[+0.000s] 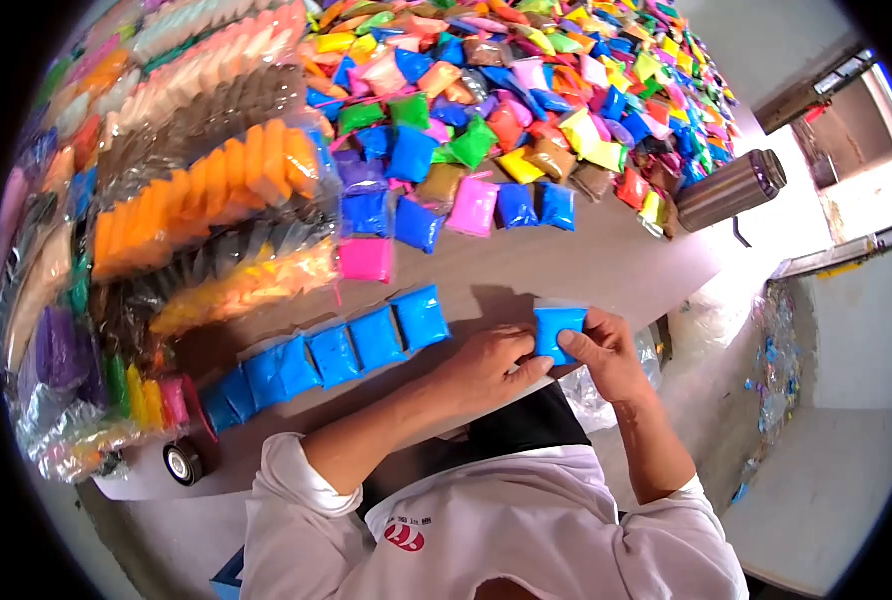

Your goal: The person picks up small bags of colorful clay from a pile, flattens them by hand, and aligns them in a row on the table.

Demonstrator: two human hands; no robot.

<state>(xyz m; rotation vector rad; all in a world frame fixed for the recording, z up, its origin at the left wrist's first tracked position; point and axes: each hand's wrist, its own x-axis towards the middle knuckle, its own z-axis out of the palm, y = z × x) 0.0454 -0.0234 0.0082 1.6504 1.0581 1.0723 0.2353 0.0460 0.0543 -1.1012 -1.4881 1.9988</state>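
Observation:
A small blue packet (556,328) is held upright near the table's front edge. My right hand (606,352) grips its right side, with the thumb across its front. At its lower left, my left hand (496,362) is closed on the packet's edge with thumb and fingers. Left of my hands, a row of several blue packets (333,355) lies on the table (486,270), joined or set side by side in a slanting line. A pink packet (365,259) rests beyond that row.
A large heap of colourful packets (526,80) covers the far side. Bagged stacks of orange packets (206,195) and other colours fill the left. A metallic roll (728,190) lies at the right edge. A tape roll (182,462) stands at the front left.

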